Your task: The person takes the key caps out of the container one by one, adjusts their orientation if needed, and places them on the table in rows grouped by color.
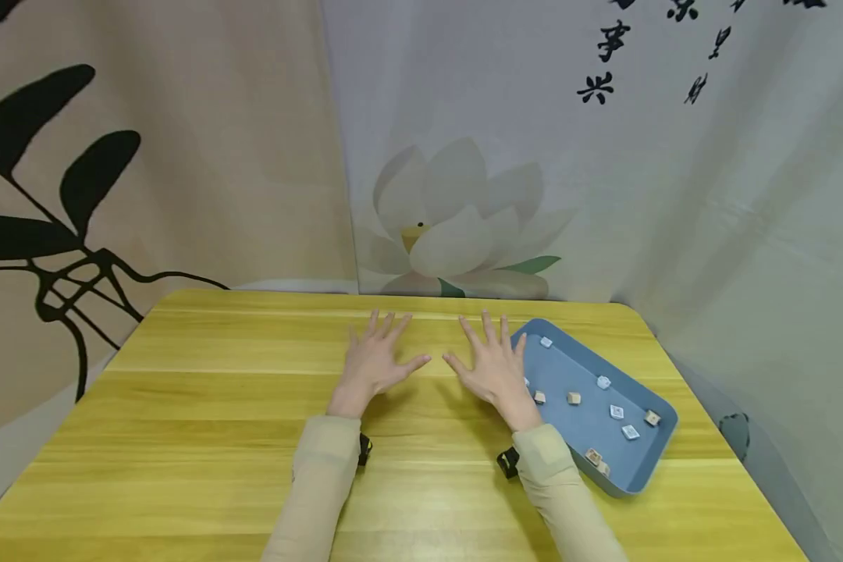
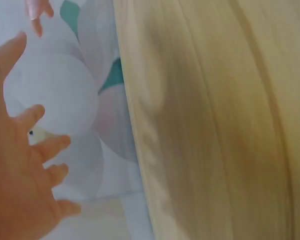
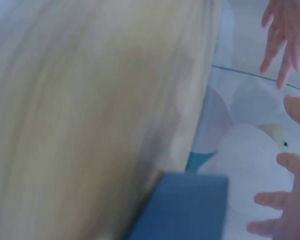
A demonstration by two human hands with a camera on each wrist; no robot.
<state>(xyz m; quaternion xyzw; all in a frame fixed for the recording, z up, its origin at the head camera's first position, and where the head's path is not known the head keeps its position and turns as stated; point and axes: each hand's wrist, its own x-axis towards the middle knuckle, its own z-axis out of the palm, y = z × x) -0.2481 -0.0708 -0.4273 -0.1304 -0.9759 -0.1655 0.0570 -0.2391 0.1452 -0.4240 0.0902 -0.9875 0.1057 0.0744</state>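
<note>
Both hands hover over the wooden table with fingers spread and nothing held. My left hand (image 1: 374, 363) is left of the middle, its thumb pointing toward the other hand. My right hand (image 1: 493, 368) mirrors it, its little finger overlapping the left rim of a blue tray (image 1: 593, 353) in the head view. Small tiles lie scattered in the tray, some white like this tile (image 1: 617, 411), others beige like this block (image 1: 574, 398). In the left wrist view the left hand (image 2: 20, 165) shows its palm side. The right wrist view shows the right hand (image 3: 295, 195) near the tray's corner (image 3: 185, 205).
The wooden table (image 1: 204, 421) extends widely to the left and front. Behind it hangs a curtain (image 1: 457, 94) printed with a lotus, leaves and dark characters. Black wrist cameras (image 1: 508, 462) sit at the inner side of both cuffs.
</note>
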